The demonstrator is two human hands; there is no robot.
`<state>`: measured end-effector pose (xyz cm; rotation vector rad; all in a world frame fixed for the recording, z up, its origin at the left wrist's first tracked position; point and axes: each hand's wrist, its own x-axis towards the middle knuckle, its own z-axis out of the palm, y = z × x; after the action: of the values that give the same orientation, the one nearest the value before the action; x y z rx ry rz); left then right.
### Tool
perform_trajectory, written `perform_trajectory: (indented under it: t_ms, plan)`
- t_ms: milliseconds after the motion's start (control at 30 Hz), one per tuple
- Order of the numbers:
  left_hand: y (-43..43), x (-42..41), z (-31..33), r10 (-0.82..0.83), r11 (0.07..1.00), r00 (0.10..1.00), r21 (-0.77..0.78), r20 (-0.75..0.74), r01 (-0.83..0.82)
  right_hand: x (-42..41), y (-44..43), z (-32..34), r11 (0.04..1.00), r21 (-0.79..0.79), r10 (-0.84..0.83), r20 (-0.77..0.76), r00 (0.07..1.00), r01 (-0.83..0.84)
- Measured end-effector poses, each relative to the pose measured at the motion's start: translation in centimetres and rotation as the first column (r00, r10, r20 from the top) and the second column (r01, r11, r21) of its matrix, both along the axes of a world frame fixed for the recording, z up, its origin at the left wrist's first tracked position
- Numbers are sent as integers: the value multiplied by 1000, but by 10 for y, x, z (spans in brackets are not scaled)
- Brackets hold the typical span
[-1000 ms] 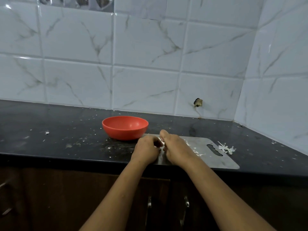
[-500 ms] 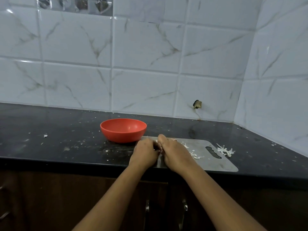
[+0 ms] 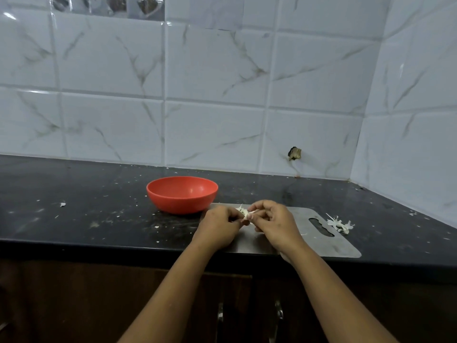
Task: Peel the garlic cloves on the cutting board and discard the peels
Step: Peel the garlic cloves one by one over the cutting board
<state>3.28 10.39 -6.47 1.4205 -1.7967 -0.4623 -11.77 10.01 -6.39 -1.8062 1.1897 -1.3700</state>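
Observation:
A steel cutting board [image 3: 343, 246] lies at the counter's front edge. Just above its left half, my left hand [image 3: 218, 225] and my right hand [image 3: 275, 222] meet and both pinch one small garlic clove [image 3: 243, 214] between their fingertips. Bits of white peel stick up from the clove. A small pile of garlic peels [image 3: 340, 224] lies on the counter just right of the board's handle slot. Any other cloves on the board are hidden under my hands.
A red bowl [image 3: 182, 194] stands on the black counter [image 3: 74, 214] just left of the board, close to my left hand. White crumbs and flakes dot the counter. Tiled walls close the back and right. Cabinet doors with handles sit below the edge.
My hands have parted slightly and turned, so the clove and its loose peel now show between the fingertips. The peels that lay on the board are out of sight.

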Motion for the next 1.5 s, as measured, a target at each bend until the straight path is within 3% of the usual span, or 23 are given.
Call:
perform_trajectory:
  t_ms: [100, 167, 233, 333, 533, 633, 800, 900, 1133, 1333, 1500]
  plan:
    - [3, 0, 1, 31, 999, 999, -8, 20, -31, 2, 1, 0, 1000, -27, -14, -110, 994, 11]
    - [7, -4, 1, 107, 992, 987, -77, 119, -98, 3, 1, 0, 997, -64, -46, -183, 982, 35]
    - [11, -10, 0, 249, 955, 919, -238, 306, -179, 5, 1, -1, 993, -104, -84, -234, 969, 61]
    - [16, -17, -4, 401, 888, 798, -405, 451, -217, 6, 1, -2, 988, -147, -97, -273, 957, 58]
    - [18, -29, 0, 512, 816, 738, -517, 439, -259, 4, 0, -1, 994, -103, -59, -250, 967, 34]
    - [13, -29, -6, 435, 847, 791, -495, 430, -197, -1, -2, 0, 1000, 3, -4, -133, 991, 5]
    - [4, -19, -2, 221, 885, 931, -461, 290, -67, -7, 1, 4, 989, 106, 88, 164, 983, -106]
    - [1, -18, 0, 122, 915, 957, -404, 262, -6, -7, 1, 6, 983, 133, 93, 243, 965, -129]
    - [-3, -14, -2, 103, 923, 925, -383, 365, 49, -5, 3, 7, 982, 136, 98, 229, 968, -131]
    - [-7, -15, -10, 189, 903, 874, -429, 448, 25, -5, 4, 6, 988, 132, 64, 141, 988, -83]
    - [-4, -16, -10, 199, 876, 877, -481, 437, 41, -6, 5, 7, 988, 140, 61, 83, 995, -72]
